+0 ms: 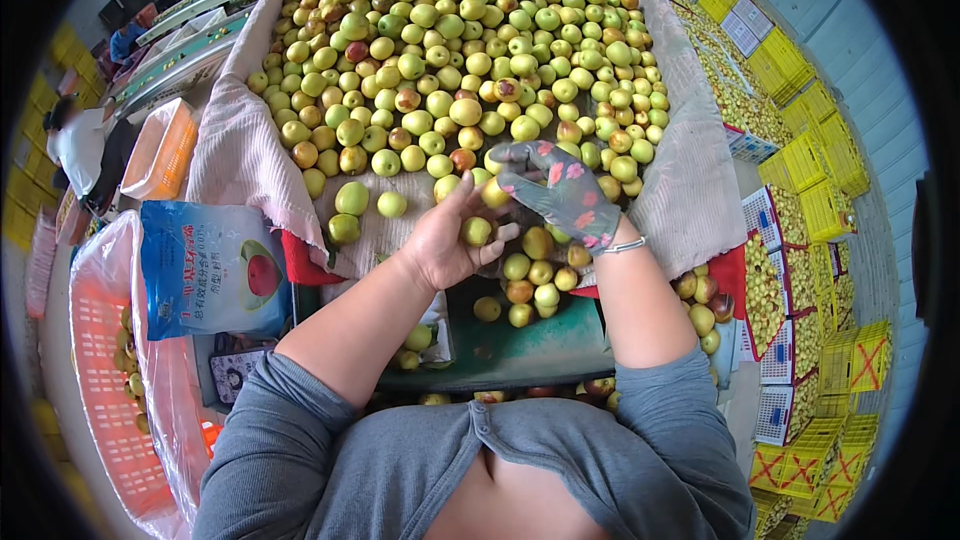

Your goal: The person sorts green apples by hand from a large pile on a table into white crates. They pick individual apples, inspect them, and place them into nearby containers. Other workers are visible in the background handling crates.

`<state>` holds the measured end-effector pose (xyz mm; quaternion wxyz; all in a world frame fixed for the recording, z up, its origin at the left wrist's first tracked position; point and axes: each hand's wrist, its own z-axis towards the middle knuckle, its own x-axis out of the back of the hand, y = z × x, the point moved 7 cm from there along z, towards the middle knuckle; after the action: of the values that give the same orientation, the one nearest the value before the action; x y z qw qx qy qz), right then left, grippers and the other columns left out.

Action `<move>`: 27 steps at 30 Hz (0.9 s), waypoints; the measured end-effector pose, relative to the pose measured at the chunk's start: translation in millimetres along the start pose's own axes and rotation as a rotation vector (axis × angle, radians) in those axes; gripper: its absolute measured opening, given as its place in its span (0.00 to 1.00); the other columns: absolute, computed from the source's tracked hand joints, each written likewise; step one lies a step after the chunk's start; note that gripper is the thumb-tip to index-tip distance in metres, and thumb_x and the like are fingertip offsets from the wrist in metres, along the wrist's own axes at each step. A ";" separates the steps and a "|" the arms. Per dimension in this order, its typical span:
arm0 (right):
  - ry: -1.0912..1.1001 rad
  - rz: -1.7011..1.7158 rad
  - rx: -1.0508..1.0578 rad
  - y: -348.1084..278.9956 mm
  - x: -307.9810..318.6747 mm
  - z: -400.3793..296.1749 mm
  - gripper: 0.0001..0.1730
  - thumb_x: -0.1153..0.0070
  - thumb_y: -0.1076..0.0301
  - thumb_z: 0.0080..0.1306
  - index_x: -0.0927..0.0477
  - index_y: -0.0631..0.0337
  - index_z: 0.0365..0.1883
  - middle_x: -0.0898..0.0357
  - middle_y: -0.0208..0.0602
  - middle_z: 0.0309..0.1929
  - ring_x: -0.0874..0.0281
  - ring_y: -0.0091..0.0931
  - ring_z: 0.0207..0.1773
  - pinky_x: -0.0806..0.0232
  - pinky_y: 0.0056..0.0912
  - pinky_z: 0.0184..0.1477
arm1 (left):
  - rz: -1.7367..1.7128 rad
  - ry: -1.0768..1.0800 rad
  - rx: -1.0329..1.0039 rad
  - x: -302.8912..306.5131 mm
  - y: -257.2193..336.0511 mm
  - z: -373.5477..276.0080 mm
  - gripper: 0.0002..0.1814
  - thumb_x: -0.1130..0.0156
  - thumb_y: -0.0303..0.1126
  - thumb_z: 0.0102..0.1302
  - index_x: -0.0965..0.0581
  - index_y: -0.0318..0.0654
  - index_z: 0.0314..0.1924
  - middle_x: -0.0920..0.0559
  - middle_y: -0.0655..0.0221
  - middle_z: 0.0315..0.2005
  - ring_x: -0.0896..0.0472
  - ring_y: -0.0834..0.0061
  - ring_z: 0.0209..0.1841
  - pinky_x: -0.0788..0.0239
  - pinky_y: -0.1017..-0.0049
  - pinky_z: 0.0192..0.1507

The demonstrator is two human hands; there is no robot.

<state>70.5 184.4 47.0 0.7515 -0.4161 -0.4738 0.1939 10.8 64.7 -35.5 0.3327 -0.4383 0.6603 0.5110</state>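
Note:
My bare left hand [454, 238], palm up, cups a yellow-green jujube [476, 231] in its bent fingers. My right hand [564, 191] wears a grey glove with pink flowers and leans in from the right, fingers curved. A second jujube [494, 193] sits between the two hands against the gloved fingers; which hand bears it I cannot tell. Beyond the hands spreads a big heap of jujubes [450, 52], green to reddish-brown, on a pale ribbed cloth [360, 240]. Below my right hand several jujubes [540, 270] lie at the top of a green chute [532, 345].
At left stand a blue-and-white printed pouch [214, 270] and a plastic-lined orange basket [112, 390]. An orange crate [161, 150] and a seated person [79, 139] are farther off, near sorting conveyors [187, 52]. Stacked yellow crates [817, 157] and fruit-filled boxes [776, 382] line the right.

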 end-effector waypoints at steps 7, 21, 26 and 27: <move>0.119 -1.012 0.040 36.9 -4.5 10.6 0.43 0.52 0.39 0.69 0.40 0.59 0.73 0.48 0.50 0.76 0.53 0.46 0.78 0.57 0.46 0.77 | -0.009 0.066 -0.041 -5.2 10.4 -2.8 0.13 0.49 0.49 0.75 0.29 0.49 0.42 0.27 0.75 0.29 0.33 0.81 0.23 0.48 0.87 0.16; -0.166 -0.929 0.256 6.0 -49.8 -0.6 0.36 0.52 0.45 0.70 0.36 0.50 0.73 0.43 0.43 0.75 0.54 0.39 0.79 0.53 0.45 0.76 | -0.025 0.231 -0.482 14.5 77.9 -16.3 0.17 0.47 0.36 0.73 0.33 0.49 0.59 0.27 0.72 0.38 0.31 0.81 0.29 0.47 0.87 0.17; -0.078 -0.381 0.270 8.3 -25.6 2.8 0.26 0.45 0.50 0.68 0.21 0.56 0.58 0.25 0.42 0.62 0.32 0.37 0.69 0.41 0.37 0.70 | 0.131 0.380 -0.423 24.5 75.5 -16.4 0.31 0.50 0.31 0.71 0.43 0.55 0.73 0.26 0.73 0.38 0.32 0.81 0.26 0.47 0.88 0.17; 0.006 -0.254 0.128 8.2 -13.8 7.7 0.23 0.44 0.54 0.68 0.21 0.58 0.56 0.22 0.41 0.59 0.28 0.37 0.64 0.36 0.38 0.66 | 0.165 0.364 -0.373 22.7 72.3 -16.1 0.32 0.50 0.31 0.70 0.43 0.55 0.73 0.26 0.73 0.37 0.32 0.81 0.26 0.47 0.88 0.17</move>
<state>58.1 183.1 34.4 0.7964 -0.3048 -0.5069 0.1256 -64.5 50.4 -23.8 0.0794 -0.5211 0.6373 0.5621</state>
